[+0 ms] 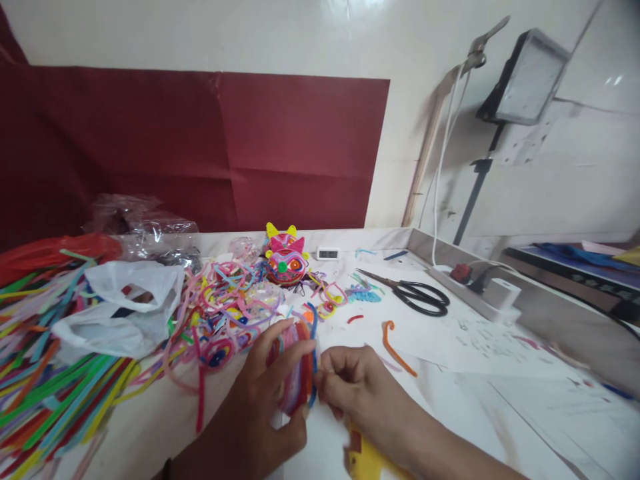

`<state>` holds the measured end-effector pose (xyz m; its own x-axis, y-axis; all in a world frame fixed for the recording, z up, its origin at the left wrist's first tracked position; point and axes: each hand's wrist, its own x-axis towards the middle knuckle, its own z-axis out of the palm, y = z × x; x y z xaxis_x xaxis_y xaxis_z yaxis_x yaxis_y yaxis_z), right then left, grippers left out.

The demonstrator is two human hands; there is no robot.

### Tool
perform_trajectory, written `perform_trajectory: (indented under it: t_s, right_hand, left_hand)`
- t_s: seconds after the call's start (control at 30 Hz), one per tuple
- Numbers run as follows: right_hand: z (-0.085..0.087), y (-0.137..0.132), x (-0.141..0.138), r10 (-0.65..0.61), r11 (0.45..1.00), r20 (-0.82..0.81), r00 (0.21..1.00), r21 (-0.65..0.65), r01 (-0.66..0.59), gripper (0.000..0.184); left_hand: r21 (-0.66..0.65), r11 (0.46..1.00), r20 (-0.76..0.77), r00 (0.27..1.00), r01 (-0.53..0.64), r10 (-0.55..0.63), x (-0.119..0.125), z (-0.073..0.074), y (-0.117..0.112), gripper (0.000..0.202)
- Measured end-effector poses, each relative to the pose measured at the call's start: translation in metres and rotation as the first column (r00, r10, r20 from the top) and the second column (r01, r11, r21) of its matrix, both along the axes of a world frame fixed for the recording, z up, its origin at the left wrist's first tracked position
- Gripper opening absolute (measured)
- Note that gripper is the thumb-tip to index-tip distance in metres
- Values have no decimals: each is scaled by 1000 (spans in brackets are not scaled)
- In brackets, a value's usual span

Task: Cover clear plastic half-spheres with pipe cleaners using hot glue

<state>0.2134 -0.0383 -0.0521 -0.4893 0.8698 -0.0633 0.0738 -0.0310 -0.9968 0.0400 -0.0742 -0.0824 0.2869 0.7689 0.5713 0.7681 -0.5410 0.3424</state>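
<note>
My left hand (260,393) is wrapped round a rounded piece (295,380) covered in rows of pink, purple, red and orange pipe cleaner. Along its right edge runs a blue pipe cleaner (314,320), its upper end sticking up free. My right hand (355,380) is closed in a pinch at the lower part of that blue strip; the fingertips partly hide what they grip. Below my right wrist lies a yellow object (370,460), mostly covered by the arm. An orange pipe cleaner (395,350) with a curled end rests to the right.
Black-handled scissors (420,297) lie beyond my right hand. A decorated cat-like figure (286,260) stands at the back beside a small white display (327,253). Tangled pipe cleaners (230,293), a white plastic bag (125,327) and loose bundles (55,393) crowd the left. A power strip (480,297) sits right.
</note>
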Motion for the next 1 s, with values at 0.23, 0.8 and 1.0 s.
perform_trajectory:
  t_s: [0.23, 0.8, 1.0]
  right_hand:
    - [-2, 1, -1, 11, 1000, -21, 1000, -17, -11, 14]
    - [-2, 1, 0, 42, 998, 14, 999, 36, -42, 16]
    - [-2, 2, 1, 52, 995, 34, 998, 85, -55, 21]
  left_hand:
    - [-24, 1000, -15, 1000, -5, 4, -2, 1, -2, 75]
    - [-63, 997, 6, 999, -47, 48, -6, -5, 2, 74]
    - [-64, 997, 45, 998, -49, 51, -7, -4, 4, 72]
